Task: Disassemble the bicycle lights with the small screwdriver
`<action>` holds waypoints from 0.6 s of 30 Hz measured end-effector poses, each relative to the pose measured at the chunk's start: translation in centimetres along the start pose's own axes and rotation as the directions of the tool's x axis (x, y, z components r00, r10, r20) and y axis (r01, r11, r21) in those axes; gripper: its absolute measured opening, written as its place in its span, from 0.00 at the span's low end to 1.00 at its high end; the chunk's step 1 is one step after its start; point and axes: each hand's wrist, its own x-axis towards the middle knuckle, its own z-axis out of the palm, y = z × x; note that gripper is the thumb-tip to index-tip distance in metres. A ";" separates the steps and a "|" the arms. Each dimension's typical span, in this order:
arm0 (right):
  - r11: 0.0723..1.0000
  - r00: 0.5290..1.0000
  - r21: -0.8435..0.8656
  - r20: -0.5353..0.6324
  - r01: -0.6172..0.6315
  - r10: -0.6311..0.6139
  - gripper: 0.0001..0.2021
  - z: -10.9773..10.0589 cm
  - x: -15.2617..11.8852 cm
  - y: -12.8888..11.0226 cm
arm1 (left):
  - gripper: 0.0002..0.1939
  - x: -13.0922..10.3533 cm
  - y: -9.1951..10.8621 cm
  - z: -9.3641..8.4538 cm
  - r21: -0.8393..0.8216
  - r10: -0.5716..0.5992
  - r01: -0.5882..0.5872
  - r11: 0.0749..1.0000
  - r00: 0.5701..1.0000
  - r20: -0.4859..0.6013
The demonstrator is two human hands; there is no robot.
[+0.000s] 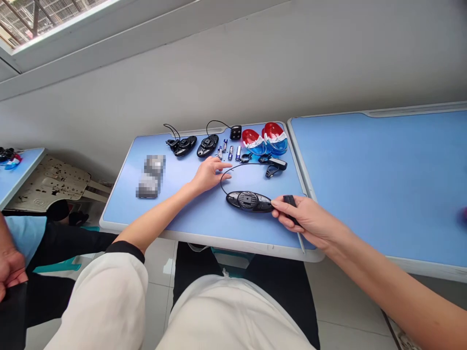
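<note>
My right hand (295, 216) is closed round a black-handled screwdriver (291, 200), its shaft pointing down toward the table's front edge. Thumb and fingertip of that hand also touch the right end of a black oval base (249, 200) with a round ridged mount in its middle. From the base a thin cable arcs up to a small black clip-on part (277, 164). My left hand (211, 174) rests over the table with fingers apart, holding nothing, just below several blue-and-silver batteries (231, 152). A black ring clamp (245, 158) lies right of the batteries.
Red-and-blue light covers (275, 138) stand at the back right. Two similar black units (185, 145) with cables lie at the back. A blurred-out item (149, 177) is on the left. Another blue table (379, 180) adjoins at right; a seated person's hand (12, 267) shows at far left.
</note>
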 end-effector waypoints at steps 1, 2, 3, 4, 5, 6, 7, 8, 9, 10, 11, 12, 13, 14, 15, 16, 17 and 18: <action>1.000 1.000 -0.011 -0.001 0.006 -0.006 0.24 -0.2 -0.2 0.1 | 0.15 0.5 0.1 0.4 0.010 0.003 -0.003 1.000 1.000 -0.001; 1.000 1.000 -0.018 -0.002 0.012 -0.012 0.24 -0.3 -0.4 0.2 | 0.13 0.9 0.2 0.7 0.024 0.009 -0.009 1.000 1.000 -0.001; 1.000 1.000 -0.021 -0.003 0.019 -0.019 0.24 -0.4 -0.5 0.2 | 0.12 1.3 0.3 1.0 0.040 0.021 -0.021 0.999 1.000 -0.001; 0.999 1.000 -0.020 -0.004 0.026 -0.026 0.23 -0.4 -0.5 0.3 | 0.10 1.5 0.4 1.3 0.057 0.037 -0.037 0.998 0.999 -0.002; 0.999 1.000 -0.019 -0.004 0.030 -0.031 0.23 -0.4 -0.6 0.2 | 0.08 1.6 0.4 1.4 0.074 0.057 -0.056 0.996 0.998 -0.002; 0.999 0.999 -0.015 -0.002 0.033 -0.033 0.23 -0.3 -0.6 0.2 | 0.08 1.6 0.5 1.5 0.089 0.077 -0.077 0.993 0.997 0.000; 0.999 0.999 -0.009 0.001 0.034 -0.034 0.23 -0.3 -0.5 0.2 | 0.08 1.6 0.4 1.5 0.103 0.093 -0.093 0.990 0.996 0.001; 0.999 0.999 -0.002 0.005 0.033 -0.033 0.24 -0.3 -0.5 0.3 | 0.09 1.6 0.3 1.4 0.116 0.103 -0.103 0.988 0.995 0.004; 0.999 0.999 0.006 0.009 0.031 -0.031 0.24 -0.3 -0.4 0.3 | 0.10 1.6 0.2 1.3 0.130 0.108 -0.108 0.986 0.994 0.006; 0.999 0.999 0.016 0.014 0.031 -0.031 0.25 -0.4 -0.4 0.4 | 0.11 1.7 0.1 1.2 0.146 0.110 -0.109 0.983 0.994 0.004; 0.999 0.999 0.025 0.020 0.033 -0.033 0.25 -0.5 -0.3 0.6 | 0.11 1.7 -0.1 1.1 0.164 0.110 -0.109 0.980 0.994 0.000; 0.999 0.999 0.032 0.027 0.037 -0.038 0.25 -0.6 -0.2 0.7 | 0.12 1.8 -0.2 1.0 0.182 0.110 -0.107 0.977 0.994 -0.008; 0.998 0.998 0.037 0.036 0.043 -0.044 0.25 -0.7 -0.1 0.8 | 0.12 2.0 -0.4 1.0 0.199 0.110 -0.104 0.974 0.994 -0.017; 0.998 0.998 0.039 0.044 0.049 -0.051 0.25 -0.8 -0.1 0.9 | 0.13 2.1 -0.4 0.9 0.213 0.110 -0.101 0.972 0.994 -0.028; 0.998 0.997 0.039 0.052 0.054 -0.056 0.25 -0.8 0.0 1.0 | 0.13 2.2 -0.5 1.0 0.221 0.110 -0.098 0.970 0.993 -0.040; 0.998 0.997 0.037 0.059 0.057 -0.059 0.24 -0.9 0.0 1.1 | 0.12 2.2 -0.5 1.0 0.221 0.110 -0.096 0.971 0.992 -0.055; 0.998 0.996 0.036 0.063 0.057 -0.060 0.24 -0.9 0.0 1.1 | 0.11 2.1 -0.4 1.0 0.214 0.107 -0.088 0.973 0.991 -0.082; 0.998 0.996 0.036 0.063 0.057 -0.059 0.23 -1.0 0.0 1.1 | 0.10 1.9 -0.3 0.9 0.199 0.095 -0.068 0.978 0.987 -0.127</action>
